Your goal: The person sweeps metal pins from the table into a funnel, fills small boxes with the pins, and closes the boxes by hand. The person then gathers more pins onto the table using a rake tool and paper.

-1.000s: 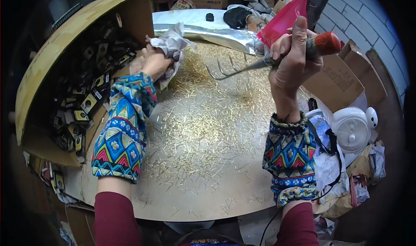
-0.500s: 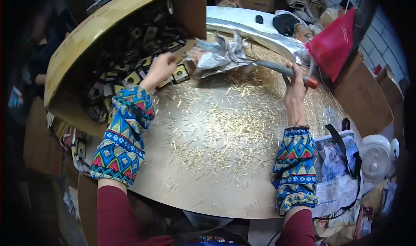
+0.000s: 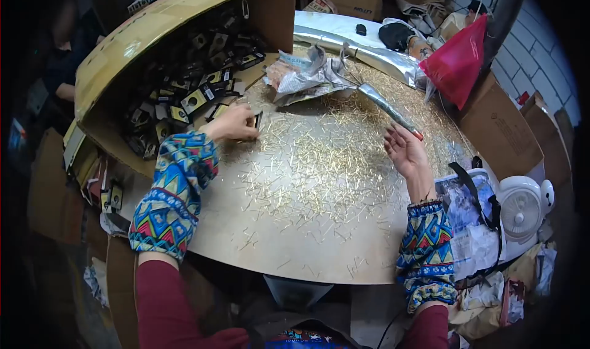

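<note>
My left hand [image 3: 235,124] is closed on a small black-and-yellow box [image 3: 257,120] at the table's left side, by the mouth of a large carton [image 3: 184,11] full of similar boxes. My right hand [image 3: 407,151] is open, palm up, just below the red end of a fork's handle [image 3: 388,108]. That fork lies with its tines near crumpled newspaper [image 3: 310,78], partly hidden. Many thin gold metal pieces [image 3: 326,170] are scattered over the pale table [image 3: 307,263].
A pink bag [image 3: 458,63] hangs at the back right. A white fan [image 3: 521,207] and a strapped bag [image 3: 470,226] stand at the right. Silver wrapping [image 3: 369,59] lines the far edge. Another person's arm [image 3: 64,91] shows at far left.
The fork has gone from my right hand onto the table, and that hand has opened. The newspaper has left my left hand, which now holds a small box. The view has shifted left.
</note>
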Motion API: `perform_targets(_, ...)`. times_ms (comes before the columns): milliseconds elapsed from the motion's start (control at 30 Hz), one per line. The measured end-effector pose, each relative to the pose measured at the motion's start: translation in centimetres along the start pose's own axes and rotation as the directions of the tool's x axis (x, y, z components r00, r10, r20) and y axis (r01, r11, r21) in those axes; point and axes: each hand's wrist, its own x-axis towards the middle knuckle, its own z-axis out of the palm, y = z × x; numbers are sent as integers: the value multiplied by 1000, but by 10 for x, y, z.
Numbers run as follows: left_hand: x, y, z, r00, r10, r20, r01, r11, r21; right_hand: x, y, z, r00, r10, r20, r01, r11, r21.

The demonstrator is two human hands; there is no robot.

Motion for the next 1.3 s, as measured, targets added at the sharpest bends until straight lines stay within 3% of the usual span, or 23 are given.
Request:
perform_targets(33,-13,4,-8,996,0,92,8,996,-89,-17,0,7,999,-32,25,34,996,-81)
perform_targets(100,-37,17,2,992,-72,-100,51,979,-196,-36,9,14,994,-46,94,72,954,-292)
perform_targets(133,-46,24,4,974,-115,-193,64,966,-251,-45,19,18,976,-94,194,178,859,-479)
perform_targets(167,-43,34,2,949,-295,-112,262,933,-246,-58,31,21,947,-119,300,291,718,-633)
perform_targets(200,-43,32,7,945,-302,-127,277,944,-180,-72,46,24,907,-117,404,399,538,-742)
perform_targets(267,-34,29,24,942,-297,-157,293,955,-51,-102,91,21,772,-102,627,635,122,-763)
perform_targets(333,-27,32,22,929,-369,-29,365,926,-93,-139,115,22,577,-82,813,764,-299,-572)
perform_targets(400,-34,57,25,914,-403,-46,401,915,-43,-159,134,16,548,-61,834,748,-411,-522)
perform_targets(533,-55,81,27,984,-145,-105,164,965,202,-187,128,-1,610,-78,789,680,-459,-571)
perform_targets(567,-64,86,25,974,-78,-212,118,976,182,-191,126,-6,637,-101,764,644,-475,-600)
perform_targets(667,-77,85,24,897,2,-442,145,944,298,-192,128,-28,620,-156,769,660,-426,-618)
perform_targets(700,-82,87,26,874,65,-482,206,848,489,-192,129,-33,611,-199,766,645,-435,-628)
perform_targets(800,-109,97,26,889,-56,-454,307,807,503,-195,133,-34,640,-249,727,577,-468,-669)
perform_targets(833,-120,107,18,883,-155,-442,346,852,393,-199,133,-25,627,-269,731,556,-503,-662)
perform_targets(900,-139,107,20,861,-182,-476,209,978,4,-205,132,-10,603,-235,762,555,-563,-612)
perform_targets(933,-149,111,19,848,-202,-489,120,974,-194,-203,137,-13,592,-169,788,644,-488,-589)
perform_targets(967,-163,116,15,885,-413,-216,227,786,-575,-197,146,-18,573,-104,813,723,-403,-561)
perform_targets(1033,-205,133,19,883,-456,-114,153,507,-848,-198,147,-20,520,-72,851,819,-239,-521)
perform_targets(1067,-226,141,28,885,-462,-59,111,332,-937,-201,145,-17,538,-139,831,778,-298,-553)
perform_targets(1133,-266,164,56,893,-432,-125,-89,101,-991,-206,144,-14,558,-262,788,680,-401,-614)
perform_targets(1167,-287,176,66,922,-387,14,-28,-104,-994,-203,149,-13,598,-285,749,624,-420,-659)
perform_targets(1267,-345,187,128,920,-228,319,106,-639,-762,-193,155,-11,658,-134,741,746,-16,-666)
perform_targets(1300,-356,194,158,890,-277,361,106,-646,-756,-198,153,-5,693,-187,696,719,240,-652)
